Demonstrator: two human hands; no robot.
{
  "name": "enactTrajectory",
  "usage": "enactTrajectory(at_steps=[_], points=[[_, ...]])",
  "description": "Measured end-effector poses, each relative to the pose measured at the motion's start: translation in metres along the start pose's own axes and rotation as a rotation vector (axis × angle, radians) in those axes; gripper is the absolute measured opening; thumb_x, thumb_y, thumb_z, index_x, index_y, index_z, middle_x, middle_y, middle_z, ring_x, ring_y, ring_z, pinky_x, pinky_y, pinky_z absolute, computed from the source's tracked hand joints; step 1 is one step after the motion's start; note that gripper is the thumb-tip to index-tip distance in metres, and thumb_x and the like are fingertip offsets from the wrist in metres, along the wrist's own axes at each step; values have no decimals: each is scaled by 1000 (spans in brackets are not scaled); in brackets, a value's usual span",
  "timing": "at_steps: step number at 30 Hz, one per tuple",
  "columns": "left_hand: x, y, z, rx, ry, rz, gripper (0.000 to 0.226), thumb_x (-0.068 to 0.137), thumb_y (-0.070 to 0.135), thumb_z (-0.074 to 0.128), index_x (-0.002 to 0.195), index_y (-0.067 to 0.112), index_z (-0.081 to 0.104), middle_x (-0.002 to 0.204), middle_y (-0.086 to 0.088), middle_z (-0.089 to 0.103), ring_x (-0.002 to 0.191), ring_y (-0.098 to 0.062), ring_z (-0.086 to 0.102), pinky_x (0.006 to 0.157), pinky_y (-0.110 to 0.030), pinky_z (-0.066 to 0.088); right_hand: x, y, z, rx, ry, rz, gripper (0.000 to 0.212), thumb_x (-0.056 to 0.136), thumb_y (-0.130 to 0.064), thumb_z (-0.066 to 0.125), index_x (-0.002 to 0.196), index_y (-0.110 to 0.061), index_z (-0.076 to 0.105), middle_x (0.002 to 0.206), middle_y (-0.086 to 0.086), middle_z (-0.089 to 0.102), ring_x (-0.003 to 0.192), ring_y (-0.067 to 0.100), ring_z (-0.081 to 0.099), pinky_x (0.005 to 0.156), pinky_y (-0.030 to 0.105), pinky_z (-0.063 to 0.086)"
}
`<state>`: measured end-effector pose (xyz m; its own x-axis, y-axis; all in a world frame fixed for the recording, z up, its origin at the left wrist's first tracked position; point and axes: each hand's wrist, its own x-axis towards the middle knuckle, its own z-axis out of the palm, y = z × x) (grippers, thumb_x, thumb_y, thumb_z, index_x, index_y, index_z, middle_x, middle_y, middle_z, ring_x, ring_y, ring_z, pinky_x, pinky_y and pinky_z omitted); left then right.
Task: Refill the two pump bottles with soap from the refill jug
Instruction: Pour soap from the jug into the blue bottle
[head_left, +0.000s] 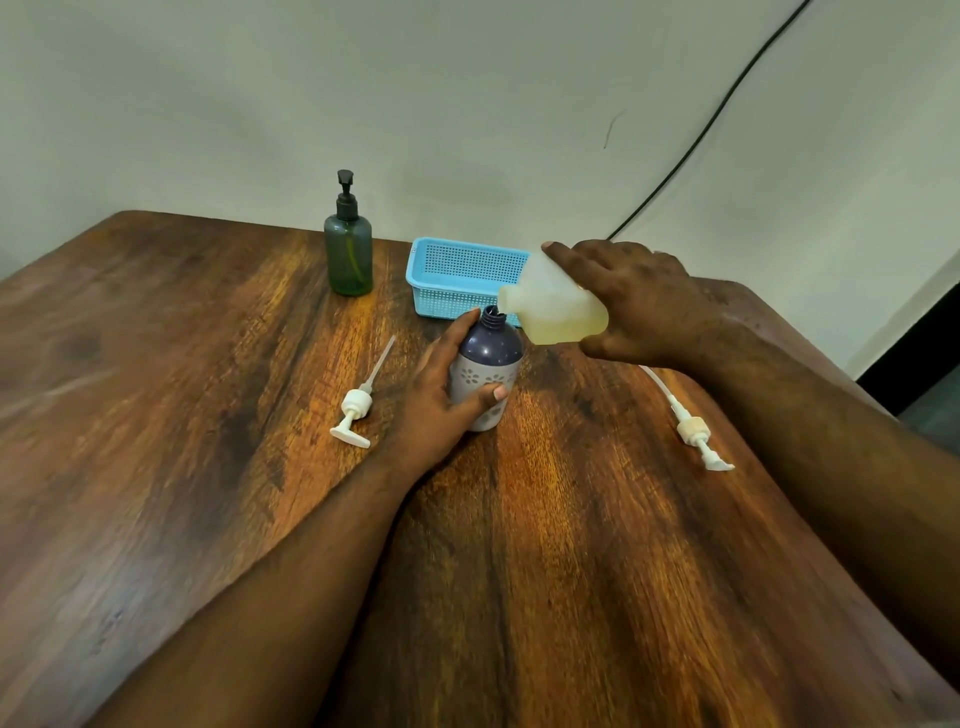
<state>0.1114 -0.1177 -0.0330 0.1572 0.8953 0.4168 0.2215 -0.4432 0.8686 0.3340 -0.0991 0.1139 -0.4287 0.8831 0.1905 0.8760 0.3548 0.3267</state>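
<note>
Head view: the left hand (441, 400) wraps its grip round the purple bottle (488, 364), upright mid-desk, cap off. The right hand (639, 301) clutches the refill jug (556, 306), tipped on its side, its spout right at the purple bottle's open neck. One white pump (356, 410) lies left of that bottle, another pump (696, 431) near the right edge. The green pump bottle (348, 249) and blue basket (462, 275) stand by the far edge of the desk (156, 415).

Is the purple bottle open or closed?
Open. The purple bottle has no pump on its neck, and the tipped refill jug has its spout at the opening.
</note>
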Motion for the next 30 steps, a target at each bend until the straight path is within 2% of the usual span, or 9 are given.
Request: enactTrajectory(at_steps=[3, 8, 12, 17, 20, 30], points=[[0, -1, 0, -5, 5, -4, 83, 79, 45, 71, 148, 53, 26, 145, 19, 37, 132, -11, 46, 106, -47, 47, 0, 1, 0, -3, 0, -9, 106, 76, -52, 74, 153, -34, 3, 153, 5, 34, 135, 33, 37, 102, 61, 41], [0, -1, 0, 0, 6, 8, 82, 85, 32, 74, 151, 47, 27, 145, 17, 37, 131, -9, 47, 106, -45, 48, 0, 2, -1, -14, -1, -13, 106, 76, -52, 73, 153, -33, 4, 152, 5, 34, 135, 33, 38, 102, 61, 41], [0, -1, 1, 10, 9, 3, 82, 81, 41, 71, 148, 54, 25, 146, 17, 37, 131, -12, 47, 105, -46, 48, 0, 1, -1, -19, -2, -13, 106, 75, -52, 73, 153, -33, 4, 152, 6, 35, 134, 34, 39, 101, 61, 42], [1, -1, 1, -2, 2, 0, 83, 79, 49, 69, 148, 53, 25, 150, 13, 37, 132, -11, 47, 105, -47, 48, 0, 0, -1, -13, 2, -10, 106, 76, -52, 74, 153, -33, 4, 152, 5, 34, 135, 34, 38, 102, 61, 41], [1, -2, 1, -16, 0, -3, 83, 80, 45, 71, 150, 50, 26, 152, 9, 38, 132, -12, 48, 104, -46, 49, -1, -1, -1, -10, 5, -7, 105, 76, -51, 74, 153, -32, 6, 153, 5, 34, 135, 34, 37, 103, 61, 40], [2, -4, 1, -20, 1, -5, 84, 77, 53, 69, 149, 52, 26, 152, 8, 39, 133, -13, 47, 105, -49, 48, 1, 1, -1, -27, 6, -16, 107, 75, -52, 74, 153, -34, 3, 152, 5, 34, 135, 34, 37, 102, 62, 41]])
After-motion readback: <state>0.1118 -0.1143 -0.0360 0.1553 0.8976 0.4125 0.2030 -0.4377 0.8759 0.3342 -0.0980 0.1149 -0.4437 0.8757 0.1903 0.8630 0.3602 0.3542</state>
